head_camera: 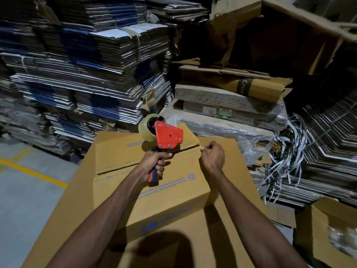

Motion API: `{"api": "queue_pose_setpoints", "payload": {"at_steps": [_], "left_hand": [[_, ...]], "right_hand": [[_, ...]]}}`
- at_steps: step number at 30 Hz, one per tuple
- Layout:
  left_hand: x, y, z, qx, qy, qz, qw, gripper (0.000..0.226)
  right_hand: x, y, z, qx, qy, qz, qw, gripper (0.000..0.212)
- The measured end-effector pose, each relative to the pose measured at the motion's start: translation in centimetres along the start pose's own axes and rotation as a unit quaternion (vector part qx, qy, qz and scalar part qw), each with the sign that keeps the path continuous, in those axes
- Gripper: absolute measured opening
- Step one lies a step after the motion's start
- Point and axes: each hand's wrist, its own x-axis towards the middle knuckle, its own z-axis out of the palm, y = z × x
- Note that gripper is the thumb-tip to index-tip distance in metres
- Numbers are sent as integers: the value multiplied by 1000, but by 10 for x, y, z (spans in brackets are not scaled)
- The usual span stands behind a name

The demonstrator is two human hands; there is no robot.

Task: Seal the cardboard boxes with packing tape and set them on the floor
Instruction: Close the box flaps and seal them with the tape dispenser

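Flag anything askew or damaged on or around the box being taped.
The box's far flap sits raised, leaving a dark gap along the seam, which is not yet taped. To the right, loose strapping spills in a tangle, and torn cardboard slumps on top of the stacks behind.

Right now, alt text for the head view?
Left hand grips a red tape dispenser over the brown cardboard box's untaped top seam; right hand pinches at the seam's right end. Flattened cardboard stacks fill the background.
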Motion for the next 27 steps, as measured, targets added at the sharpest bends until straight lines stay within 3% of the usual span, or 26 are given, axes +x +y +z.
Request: {"api": "queue_pose_setpoints", "payload": {"at_steps": [3, 9, 14, 19, 23, 27], "left_hand": [[0, 2, 4, -23, -12, -10, 1000, 15], [-8, 15, 9, -61, -56, 0, 997, 19], [-17, 27, 12, -69, -86, 2, 994, 42], [-19, 38, 12, -74, -81, 24, 994, 37], [-18, 42, 14, -84, -90, 23, 992, 40], [-17, 47, 21, -72, -91, 22, 993, 38]], "right_hand": [[5, -22, -3, 88, -17, -47, 995, 15], [12, -64, 0, 273, -173, -72, 944, 60], [10, -73, -3, 311, -130, -64, 939, 29], [-4, -58, -11, 314, -96, -70, 942, 10], [-24, -52, -17, 365, -89, -51, 925, 14], [-45, -55, -17, 489, -116, 122, 856, 32]]}}
